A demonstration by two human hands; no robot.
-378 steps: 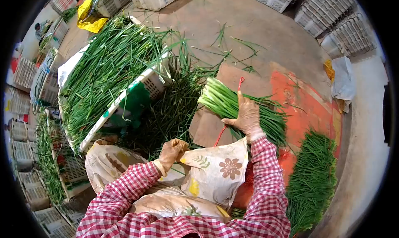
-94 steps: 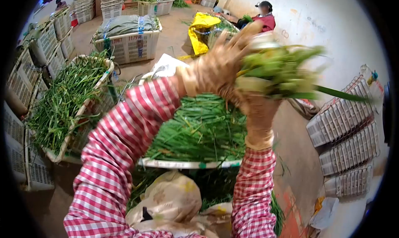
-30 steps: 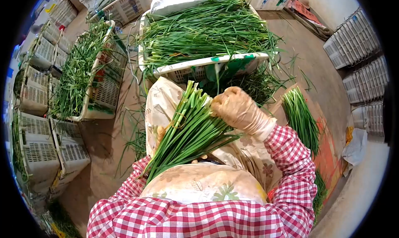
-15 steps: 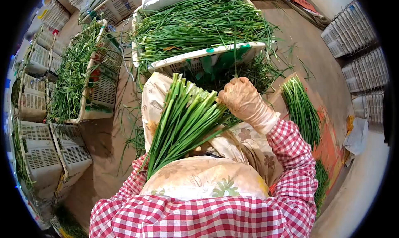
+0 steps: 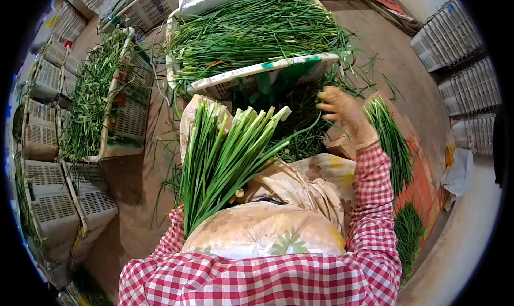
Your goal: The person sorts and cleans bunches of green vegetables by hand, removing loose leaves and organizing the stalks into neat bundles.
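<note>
A thick bundle of garlic chives [image 5: 227, 156] lies across my lap, pale cut ends pointing away from me. My left hand [image 5: 239, 193] is almost wholly hidden beneath it; only a fingertip shows at its right edge, closed around the stalks. My right hand [image 5: 345, 113], gloved and a little blurred, is held out to the right of the bundle with its fingers apart. A single curved blade [image 5: 305, 129] runs from the bundle toward those fingers; I cannot tell whether it touches them. Loose trimmings [image 5: 302, 111] lie below the hand.
In front stands a white crate [image 5: 257, 70] heaped with chives. Another crate [image 5: 126, 113] at the left holds loose leaves. A tied-looking bunch [image 5: 388, 140] lies on the floor at right, with more greens [image 5: 408, 231] nearer me. Stacked crates [image 5: 447, 36] line the right wall.
My right hand has moved away from the bundle, up and right, and its fingers have opened from a closed grip. The bundle's stalk ends have spread and shifted slightly left.
</note>
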